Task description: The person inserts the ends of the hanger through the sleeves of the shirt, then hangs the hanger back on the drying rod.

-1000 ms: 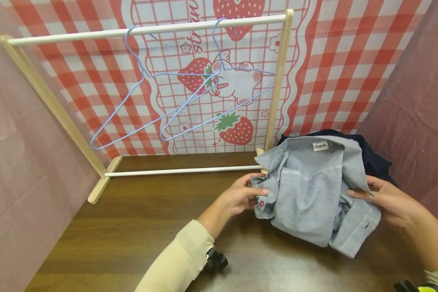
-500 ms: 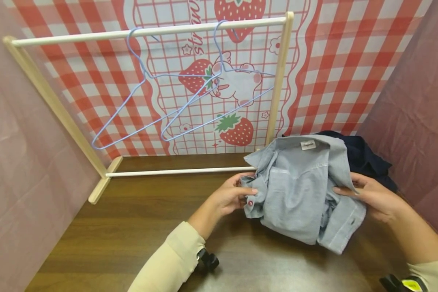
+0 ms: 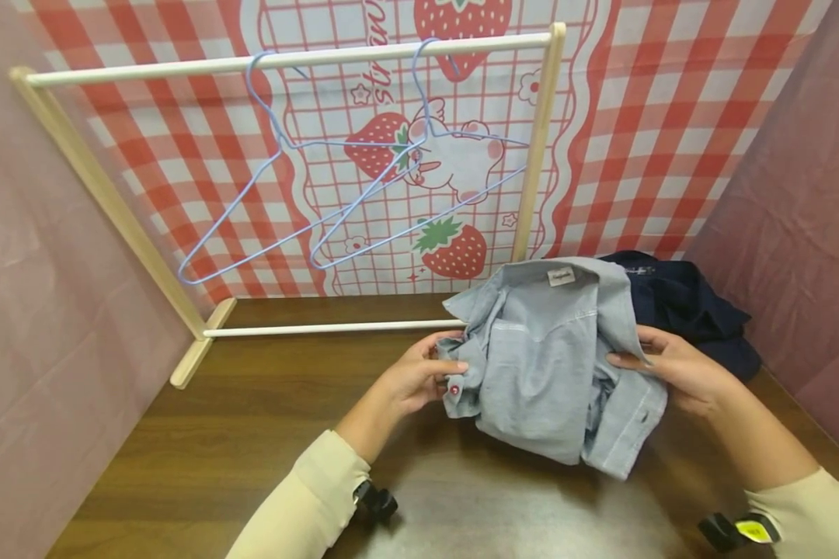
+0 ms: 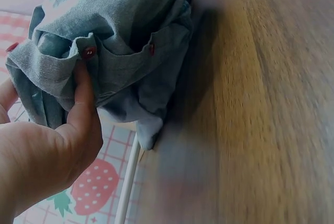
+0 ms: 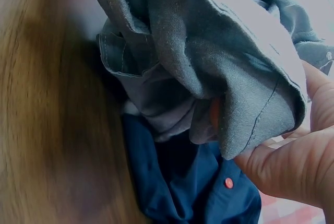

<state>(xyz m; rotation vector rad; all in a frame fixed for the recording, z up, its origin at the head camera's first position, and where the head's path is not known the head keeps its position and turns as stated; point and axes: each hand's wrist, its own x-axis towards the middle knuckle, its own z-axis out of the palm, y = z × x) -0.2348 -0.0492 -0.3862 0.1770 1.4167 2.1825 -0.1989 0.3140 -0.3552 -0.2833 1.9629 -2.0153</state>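
A grey-blue shirt [image 3: 541, 380] with a pointed collar, a white neck label and red buttons is held up between both hands, just above the wooden table. My left hand [image 3: 419, 376] pinches its left edge near a red button [image 4: 89, 52]. On the other side my right hand [image 3: 685, 373] grips the shirt by the collar and front edge, the thumb lying over the cloth. Behind the right hand lies a dark navy garment [image 3: 685, 303]; the right wrist view shows a red button on this navy garment [image 5: 193, 182]. The shirt's lower folds hang loosely bunched.
A wooden garment rack [image 3: 105, 202] stands at the back, its top rail [image 3: 335, 54] carrying two blue wire hangers [image 3: 231, 210]. The shirt covers the rack's right foot. A checked strawberry cloth [image 3: 643, 140] hangs behind, with pink cloth [image 3: 804, 194] at the sides.
Both hands have carried the grey-blue shirt leftward, keeping their hold. More of the navy garment shows behind it now. Rack and hangers stay about where they were.
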